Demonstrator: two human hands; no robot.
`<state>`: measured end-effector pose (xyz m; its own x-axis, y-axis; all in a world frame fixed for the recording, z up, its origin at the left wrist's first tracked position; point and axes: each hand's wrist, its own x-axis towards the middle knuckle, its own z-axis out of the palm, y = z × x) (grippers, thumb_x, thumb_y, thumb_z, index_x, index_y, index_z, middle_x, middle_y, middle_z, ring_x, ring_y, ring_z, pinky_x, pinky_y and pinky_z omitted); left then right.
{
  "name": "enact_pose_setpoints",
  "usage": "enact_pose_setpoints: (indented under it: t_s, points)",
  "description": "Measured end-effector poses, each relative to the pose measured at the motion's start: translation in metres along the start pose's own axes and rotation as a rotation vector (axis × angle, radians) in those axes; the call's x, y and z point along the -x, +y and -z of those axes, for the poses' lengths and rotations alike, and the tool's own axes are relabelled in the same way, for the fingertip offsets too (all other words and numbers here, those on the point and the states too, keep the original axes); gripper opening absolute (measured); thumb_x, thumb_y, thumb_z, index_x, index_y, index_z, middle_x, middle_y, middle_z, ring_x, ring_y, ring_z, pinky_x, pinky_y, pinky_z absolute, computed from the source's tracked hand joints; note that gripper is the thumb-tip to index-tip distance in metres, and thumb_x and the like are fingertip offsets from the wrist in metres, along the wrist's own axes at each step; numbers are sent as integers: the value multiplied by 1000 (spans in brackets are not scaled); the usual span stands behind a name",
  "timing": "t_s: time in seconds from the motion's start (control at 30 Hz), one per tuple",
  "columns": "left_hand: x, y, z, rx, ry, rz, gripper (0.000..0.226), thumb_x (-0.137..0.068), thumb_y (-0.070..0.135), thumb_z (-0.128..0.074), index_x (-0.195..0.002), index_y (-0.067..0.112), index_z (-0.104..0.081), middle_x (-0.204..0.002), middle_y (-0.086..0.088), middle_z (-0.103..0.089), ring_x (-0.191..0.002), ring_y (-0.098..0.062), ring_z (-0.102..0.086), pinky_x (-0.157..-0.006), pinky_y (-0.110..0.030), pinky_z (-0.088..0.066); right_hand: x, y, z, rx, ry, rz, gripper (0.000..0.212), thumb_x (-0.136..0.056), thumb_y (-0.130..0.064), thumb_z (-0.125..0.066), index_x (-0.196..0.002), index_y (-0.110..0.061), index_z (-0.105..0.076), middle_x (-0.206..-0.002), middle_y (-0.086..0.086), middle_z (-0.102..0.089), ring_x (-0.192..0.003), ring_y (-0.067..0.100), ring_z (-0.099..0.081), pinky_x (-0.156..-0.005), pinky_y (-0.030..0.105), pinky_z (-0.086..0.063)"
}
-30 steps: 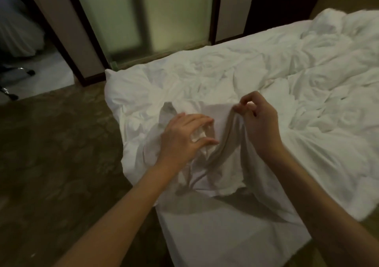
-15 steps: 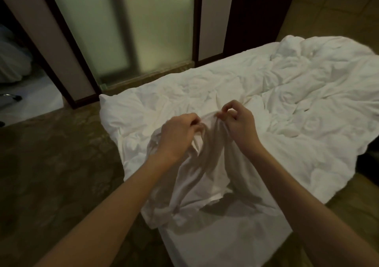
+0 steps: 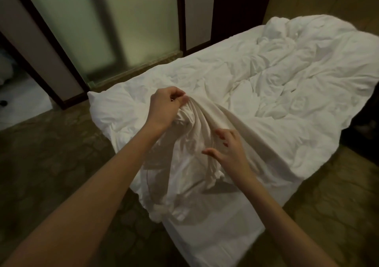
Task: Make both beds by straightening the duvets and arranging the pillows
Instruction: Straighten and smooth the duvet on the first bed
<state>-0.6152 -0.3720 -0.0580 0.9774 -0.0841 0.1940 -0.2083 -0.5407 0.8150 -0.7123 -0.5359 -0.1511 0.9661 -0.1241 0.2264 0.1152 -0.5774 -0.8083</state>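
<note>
R hand [image 3: 231, 153] let go, open; L hand [image 3: 166, 106] grips duvet [image 3: 287, 106]; carpet [image 3: 51, 153].

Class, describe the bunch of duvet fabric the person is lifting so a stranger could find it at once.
Start at the bed with the crumpled white duvet beside the frosted glass doors. At its near corner, the left hand pinches a gathered bunch of fabric. Unlike the flat-lying rumples around it, this bunch is raised into a peak, folds fanning down past the open right hand.

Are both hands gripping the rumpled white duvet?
No: only the left hand grips the rumpled white duvet; the right hand is spread open.
</note>
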Motion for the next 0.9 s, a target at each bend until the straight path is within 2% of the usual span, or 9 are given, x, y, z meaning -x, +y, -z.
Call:
enact_pose_setpoints:
  t_s: [0.2, 0.4, 0.47, 0.53, 0.6, 0.7, 0.77, 0.83, 0.9]
  points:
    - [4, -4, 6, 22, 17, 1, 22, -89, 16, -65, -110, 8, -68, -94, 5, -62, -89, -7, -57, -74, -6, -40, 8, 8, -17, -31, 42, -133, 48, -68, -31, -83, -105, -9, -62, -108, -3, -44, -103, 18, -48, -93, 25, -40]
    - [6, -18, 12, -22, 15, -18, 24, -90, 18, -64, -111, 8, -67, -94, 7, -59, -87, -6, -55, -66, 3, -36, 13, 8, -33, -23, 96, -25, 11, -80, -9, -74, -82, -6, -64, -98, 0, -53, -93, 16, -52, -84, 17, -40]
    - [6, -27, 14, -81, -4, -36, 23, -90, 19, -64, -111, 8, -67, -95, 5, -61, -88, -8, -56, -73, -4, -40, 22, 3, -30, -58, 105, -38, 9, -87, -4, -64, -83, -8, -57, -92, -5, -58, -85, 7, -53, -77, 15, -41]
    - [5, -44, 15, -152, -43, -47, 21, -90, 21, -65, -106, 9, -69, -97, 0, -66, -89, -14, -60, -85, -22, -48, 33, -3, -25, -74, 84, -89, 11, -94, -9, -55, -86, -13, -49, -80, -14, -56, -70, 3, -50, -66, 14, -38]
    - [8, -66, 9, -234, -111, -21, 17, -89, 26, -65, -99, 13, -69, -95, -3, -68, -90, -20, -62, -87, -36, -50, 43, -1, -21, -31, 37, -122, 11, -97, -13, -50, -87, -13, -44, -72, -12, -51, -65, 8, -49, -61, 22, -36]
    - [31, -104, -13, -333, -230, 62, 15, -88, 31, -66, -91, 16, -67, -93, 0, -66, -91, -21, -60, -81, -37, -49, 60, 13, -21, 79, -79, -196, 12, -97, -17, -50, -88, -13, -42, -73, 0, -54, -70, 22, -51, -65, 35, -35]
    - [54, -126, -33, -354, -271, 111, 12, -89, 26, -64, -95, 16, -66, -100, -2, -64, -95, -22, -59, -81, -36, -48, 75, 31, -29, 113, -159, -266, 13, -97, -19, -50, -89, -13, -43, -77, 6, -56, -74, 27, -53, -67, 37, -36]
    - [82, -142, -51, -347, -224, 77, 16, -90, 14, -60, -106, 16, -64, -109, -4, -60, -101, -24, -57, -84, -36, -46, 92, 51, -41, 106, -211, -329, 12, -97, -20, -51, -89, -13, -45, -79, 6, -58, -76, 26, -55, -67, 35, -36]
    - [116, -148, -69, -348, -116, -74, 25, -89, 9, -59, -113, 16, -64, -113, -5, -60, -103, -24, -57, -89, -34, -42, 107, 70, -52, 88, -233, -358, 12, -97, -19, -52, -87, -14, -48, -83, 5, -60, -79, 23, -55, -67, 32, -35]
